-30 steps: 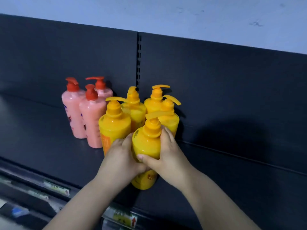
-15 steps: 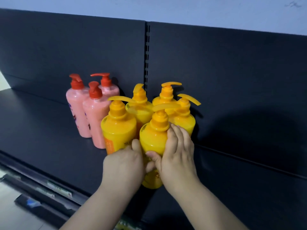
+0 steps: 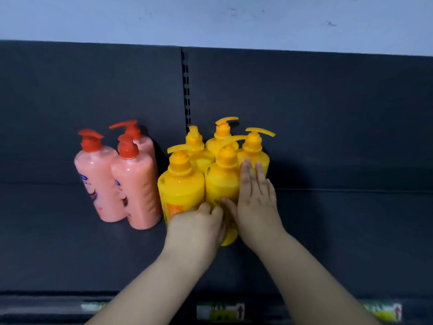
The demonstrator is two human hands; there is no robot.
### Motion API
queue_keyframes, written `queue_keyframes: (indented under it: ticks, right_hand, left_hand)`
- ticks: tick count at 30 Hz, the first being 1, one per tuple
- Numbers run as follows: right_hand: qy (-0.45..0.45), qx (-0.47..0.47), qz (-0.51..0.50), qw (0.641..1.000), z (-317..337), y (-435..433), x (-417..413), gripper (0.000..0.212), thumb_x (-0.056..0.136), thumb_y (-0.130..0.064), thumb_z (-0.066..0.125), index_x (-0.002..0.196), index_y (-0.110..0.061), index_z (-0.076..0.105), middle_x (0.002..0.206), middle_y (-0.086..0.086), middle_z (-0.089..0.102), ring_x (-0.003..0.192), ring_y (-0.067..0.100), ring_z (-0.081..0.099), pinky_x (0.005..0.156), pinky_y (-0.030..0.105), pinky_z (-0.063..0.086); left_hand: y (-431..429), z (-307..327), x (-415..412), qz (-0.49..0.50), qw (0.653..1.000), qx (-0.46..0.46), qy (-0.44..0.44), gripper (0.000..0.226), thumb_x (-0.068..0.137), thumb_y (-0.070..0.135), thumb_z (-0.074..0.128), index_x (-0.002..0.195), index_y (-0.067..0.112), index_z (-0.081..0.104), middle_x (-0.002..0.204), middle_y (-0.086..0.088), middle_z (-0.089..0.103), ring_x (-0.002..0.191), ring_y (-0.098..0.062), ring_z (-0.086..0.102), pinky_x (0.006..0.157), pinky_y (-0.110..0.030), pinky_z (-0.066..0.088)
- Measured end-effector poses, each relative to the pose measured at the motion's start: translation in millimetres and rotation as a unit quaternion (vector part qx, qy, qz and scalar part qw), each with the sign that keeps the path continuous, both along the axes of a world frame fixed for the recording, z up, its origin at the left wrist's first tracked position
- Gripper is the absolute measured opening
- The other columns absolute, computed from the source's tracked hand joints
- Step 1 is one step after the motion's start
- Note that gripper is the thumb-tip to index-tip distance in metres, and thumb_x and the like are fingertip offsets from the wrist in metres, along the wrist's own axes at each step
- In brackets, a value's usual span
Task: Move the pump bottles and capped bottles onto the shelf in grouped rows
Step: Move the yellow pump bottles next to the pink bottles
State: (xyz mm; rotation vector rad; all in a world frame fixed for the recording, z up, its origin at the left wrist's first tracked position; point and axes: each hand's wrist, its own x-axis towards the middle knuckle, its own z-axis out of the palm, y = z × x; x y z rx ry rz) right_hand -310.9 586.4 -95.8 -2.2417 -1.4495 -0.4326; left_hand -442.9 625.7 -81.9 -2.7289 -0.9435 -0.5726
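Several yellow pump bottles stand in a tight cluster on the dark shelf (image 3: 58, 249), at its middle. My left hand (image 3: 196, 227) curls round the lower part of the front right yellow bottle (image 3: 220, 179), beside the front left yellow bottle (image 3: 180, 186). My right hand (image 3: 256, 200) lies flat with straight fingers against that same bottle's right side, its fingertips reaching the yellow bottle behind (image 3: 254, 153). Three pink pump bottles with red pumps (image 3: 136, 186) stand grouped just left of the yellow ones.
A dark back panel (image 3: 328, 113) with a slotted upright (image 3: 186, 90) rises behind the bottles. Bare shelf surface stretches to the right of the yellow cluster and left of the pink bottles. Price labels (image 3: 220, 311) run along the shelf's front edge.
The front yellow bottle has slid back against the cluster. My right hand's fingers have straightened along its side, and my left hand has dropped lower on it. The view has shifted.
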Motion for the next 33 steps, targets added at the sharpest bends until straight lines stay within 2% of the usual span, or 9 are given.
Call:
queue_keyframes:
  ticks: [4, 9, 12, 14, 18, 21, 25, 28, 33]
  right_hand:
    - [0.016, -0.070, 0.002, 0.997, 4.7, -29.1, -19.6, 0.084, 0.078, -0.063, -0.004, 0.148, -0.018, -0.012, 0.152, -0.005, -0.018, 0.139, 0.015, -0.019, 0.116, 0.040, 0.003]
    - [0.022, -0.126, -0.035, 0.991, 8.9, -81.2, -45.9, 0.081, 0.077, -0.064, -0.004, 0.150, -0.028, -0.003, 0.158, -0.005, -0.005, 0.146, 0.018, -0.008, 0.117, 0.037, 0.006]
    - [0.010, -0.117, -0.095, 0.989, 11.9, -112.6, -54.8, 0.079, 0.082, -0.063, 0.007, 0.150, -0.022, 0.010, 0.157, 0.003, 0.015, 0.146, 0.023, 0.011, 0.115, 0.043, 0.025]
    - [0.020, -0.133, -0.130, 0.982, 16.2, -133.5, -56.0, 0.080, 0.081, -0.064, 0.005, 0.151, -0.024, 0.007, 0.158, 0.000, 0.009, 0.146, 0.022, 0.005, 0.116, 0.042, 0.022]
    - [0.045, -0.133, -0.191, 0.971, 20.0, -181.8, -55.2, 0.084, 0.072, -0.068, -0.005, 0.148, -0.031, -0.010, 0.159, -0.003, -0.005, 0.146, 0.017, -0.009, 0.119, 0.034, 0.007]
    - [0.054, -0.142, -0.231, 0.961, 21.6, -214.6, -52.0, 0.083, 0.071, -0.070, -0.008, 0.145, -0.033, -0.018, 0.159, -0.003, -0.008, 0.146, 0.016, -0.012, 0.119, 0.033, 0.006]
    - [0.058, -0.141, -0.265, 0.952, 31.9, -258.0, -43.3, 0.081, 0.076, -0.071, -0.005, 0.145, -0.033, -0.018, 0.158, -0.004, -0.013, 0.145, 0.015, -0.016, 0.118, 0.033, 0.002]
    - [0.057, -0.135, -0.282, 0.948, 39.9, -290.9, -31.0, 0.078, 0.081, -0.069, 0.006, 0.147, -0.032, -0.014, 0.158, -0.004, -0.012, 0.145, 0.015, -0.015, 0.118, 0.032, 0.001]
    - [0.043, -0.130, -0.308, 0.942, 46.5, -360.0, -6.9, 0.081, 0.079, -0.070, 0.002, 0.148, -0.030, -0.010, 0.159, -0.002, -0.009, 0.145, 0.015, -0.013, 0.118, 0.032, 0.003]
  left_hand:
    - [-2.1, -0.2, -16.2, -0.060, 0.998, 0.018, 0.016, 0.026, 0.061, 0.038, 0.080, 0.072, 0.019, 0.066, 0.067, -0.001, 0.062, 0.054, -0.022, 0.058, 0.039, -0.025, 0.036]
    - [-12.8, 6.3, -18.4, -0.130, 0.990, -0.007, 0.053, 0.047, 0.072, 0.042, 0.068, 0.114, 0.021, 0.064, 0.104, -0.004, 0.068, 0.092, -0.026, 0.064, 0.064, -0.036, 0.049]
    - [-35.2, 10.9, -11.4, -0.199, 0.977, -0.014, 0.068, 0.061, 0.089, 0.048, 0.046, 0.144, 0.028, 0.032, 0.146, -0.001, 0.042, 0.133, -0.022, 0.039, 0.103, -0.040, 0.036]
    - [-47.4, 10.2, -5.9, -0.234, 0.970, -0.013, 0.071, 0.064, 0.093, 0.051, 0.036, 0.149, 0.032, 0.012, 0.156, 0.002, 0.023, 0.143, -0.020, 0.020, 0.113, -0.040, 0.021]
    - [-77.9, 11.9, 7.6, -0.287, 0.954, -0.012, 0.080, 0.066, 0.093, 0.058, 0.028, 0.149, 0.035, 0.003, 0.158, 0.002, 0.013, 0.145, -0.019, 0.011, 0.115, -0.041, 0.013]
    - [-99.3, 12.8, 21.6, -0.323, 0.943, -0.014, 0.084, 0.064, 0.091, 0.061, 0.027, 0.149, 0.035, 0.014, 0.155, 0.001, 0.024, 0.143, -0.021, 0.021, 0.113, -0.044, 0.021]
    - [-131.8, 16.9, 44.6, -0.362, 0.930, -0.006, 0.062, 0.064, 0.081, 0.058, 0.032, 0.133, 0.026, 0.051, 0.127, -0.004, 0.061, 0.119, -0.025, 0.057, 0.093, -0.047, 0.047]
    - [-162.8, 23.3, 64.8, -0.385, 0.922, -0.003, 0.030, 0.064, 0.081, 0.057, 0.032, 0.132, 0.024, 0.053, 0.125, -0.006, 0.063, 0.117, -0.026, 0.058, 0.091, -0.048, 0.049]
    - [-231.2, 26.4, 98.5, -0.417, 0.909, -0.010, 0.003, 0.063, 0.080, 0.053, 0.035, 0.134, 0.024, 0.052, 0.126, -0.006, 0.062, 0.118, -0.026, 0.057, 0.093, -0.049, 0.048]
